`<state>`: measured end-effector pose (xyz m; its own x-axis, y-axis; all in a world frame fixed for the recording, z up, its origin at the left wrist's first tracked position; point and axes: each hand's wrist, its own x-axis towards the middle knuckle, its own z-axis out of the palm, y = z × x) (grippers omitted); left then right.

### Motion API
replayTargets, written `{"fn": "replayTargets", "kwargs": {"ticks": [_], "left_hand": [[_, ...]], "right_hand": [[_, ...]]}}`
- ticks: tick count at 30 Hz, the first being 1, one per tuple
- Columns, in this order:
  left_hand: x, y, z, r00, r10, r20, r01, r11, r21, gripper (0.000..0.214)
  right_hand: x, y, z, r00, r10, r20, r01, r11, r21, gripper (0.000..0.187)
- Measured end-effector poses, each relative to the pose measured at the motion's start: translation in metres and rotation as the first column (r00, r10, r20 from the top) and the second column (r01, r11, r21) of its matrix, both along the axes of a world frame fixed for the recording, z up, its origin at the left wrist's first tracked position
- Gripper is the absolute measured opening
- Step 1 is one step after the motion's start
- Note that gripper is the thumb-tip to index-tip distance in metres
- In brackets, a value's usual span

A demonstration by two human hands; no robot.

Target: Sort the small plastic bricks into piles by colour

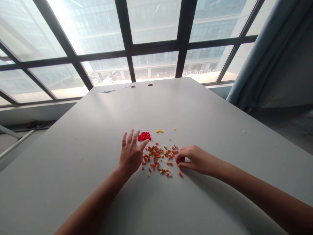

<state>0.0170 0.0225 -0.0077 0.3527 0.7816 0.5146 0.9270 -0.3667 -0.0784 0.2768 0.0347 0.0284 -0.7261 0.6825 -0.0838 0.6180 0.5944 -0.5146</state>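
Observation:
A scatter of several tiny building bricks [157,156], mostly orange-brown with a few pale yellow and pink ones, lies on the grey table [97,137]. Behind it sits a small heap of bright red bricks [144,136], and a yellow piece [159,131] lies further back. My left hand [131,152] rests flat with fingers spread, its thumb tip just below the red heap. My right hand [193,159] is curled at the right edge of the scatter, fingertips pinched on something dark red that I cannot make out.
The table's far edge has two round cable holes [141,86]. Beyond it is a large window with dark frames [127,36]. A blue-grey curtain [259,55] hangs at the right. The floor drops away on both sides of the table.

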Motion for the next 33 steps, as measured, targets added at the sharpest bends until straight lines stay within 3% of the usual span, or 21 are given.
{"fn": "replayTargets", "kwargs": {"ticks": [7,28,33], "left_hand": [[-0.0001,-0.0010,0.0019,1.000,-0.020,0.013,0.020,0.999,0.030,0.042],[-0.0051,-0.0021,0.0004,0.999,-0.006,0.036,0.007,0.999,-0.038,0.039],[-0.0046,-0.0026,0.0009,0.999,-0.015,0.031,0.016,0.999,-0.043,0.036]], "right_hand": [[-0.0049,0.0002,0.0015,0.998,-0.052,0.033,0.054,0.997,-0.054,0.015],[-0.0002,-0.0036,-0.0006,0.998,-0.058,0.024,0.059,0.998,-0.032,0.017],[-0.0046,-0.0073,-0.0006,0.994,-0.072,0.087,0.072,0.997,0.012,0.015]]}}
